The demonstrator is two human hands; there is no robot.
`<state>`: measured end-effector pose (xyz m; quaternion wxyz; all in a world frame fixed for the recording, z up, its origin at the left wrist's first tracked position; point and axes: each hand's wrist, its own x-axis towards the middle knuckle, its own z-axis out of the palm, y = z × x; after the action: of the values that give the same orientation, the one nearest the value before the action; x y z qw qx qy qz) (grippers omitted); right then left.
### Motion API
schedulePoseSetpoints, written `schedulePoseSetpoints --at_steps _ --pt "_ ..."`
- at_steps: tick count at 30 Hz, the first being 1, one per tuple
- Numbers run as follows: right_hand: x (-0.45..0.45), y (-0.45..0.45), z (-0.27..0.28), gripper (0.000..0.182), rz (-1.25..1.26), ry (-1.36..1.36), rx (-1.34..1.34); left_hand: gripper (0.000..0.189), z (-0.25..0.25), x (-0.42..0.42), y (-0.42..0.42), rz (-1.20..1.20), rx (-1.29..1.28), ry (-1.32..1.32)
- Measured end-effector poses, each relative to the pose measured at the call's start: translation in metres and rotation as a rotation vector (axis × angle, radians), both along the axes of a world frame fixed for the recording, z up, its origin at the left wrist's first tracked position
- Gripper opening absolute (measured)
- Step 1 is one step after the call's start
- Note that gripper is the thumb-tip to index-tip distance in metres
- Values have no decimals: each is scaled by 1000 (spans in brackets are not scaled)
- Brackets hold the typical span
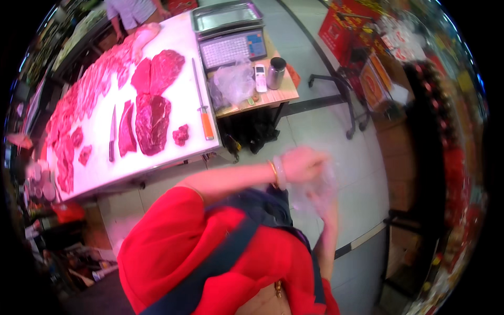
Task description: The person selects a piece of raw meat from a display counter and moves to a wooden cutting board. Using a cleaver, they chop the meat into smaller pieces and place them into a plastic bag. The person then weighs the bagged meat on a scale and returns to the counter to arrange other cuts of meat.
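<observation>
My left hand [305, 163], with bangles at the wrist, grips a clear plastic bag [328, 177] in front of my body. From below, my right hand [318, 199] holds the same bag; its fingers are partly hidden behind the blurred plastic. Both hands are over the tiled floor, to the right of a white-topped meat table [183, 98]. On that table lie a large dark red cut of meat [152, 124], a long meat strip [126, 130], a knife [112, 136] and a sharpening steel with an orange handle [206, 125].
A small wooden side table [281, 92] carries a weighing scale [232, 45], crumpled plastic bags [234, 82], a white remote-like handset [260, 78] and a flask [276, 73]. A wheeled chair base [346, 94] stands on the floor. Another person [134, 13] is beyond the meat table.
</observation>
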<state>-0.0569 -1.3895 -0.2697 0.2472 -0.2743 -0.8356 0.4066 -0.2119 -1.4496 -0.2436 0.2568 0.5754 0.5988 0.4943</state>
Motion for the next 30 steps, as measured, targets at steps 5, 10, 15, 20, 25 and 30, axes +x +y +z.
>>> schedulePoseSetpoints --at_steps 5,10,15,20,25,30 --pt "-111 92 -41 33 336 367 -762 22 38 -27 34 320 309 307" --pt "-271 147 26 27 582 120 475 34 57 -89 -1 609 195 -379" --pt "-411 175 75 29 476 386 1148 21 1 -146 -68 986 143 -546" --pt "-567 179 83 26 703 307 208 19 -62 -206 -123 1190 72 -639" --pt "-657 158 68 31 647 187 -184 18 -103 -275 -125 1338 -24 -512" --pt "-683 154 4 38 497 -61 -563 23 -126 -351 -107 1331 -192 -309"
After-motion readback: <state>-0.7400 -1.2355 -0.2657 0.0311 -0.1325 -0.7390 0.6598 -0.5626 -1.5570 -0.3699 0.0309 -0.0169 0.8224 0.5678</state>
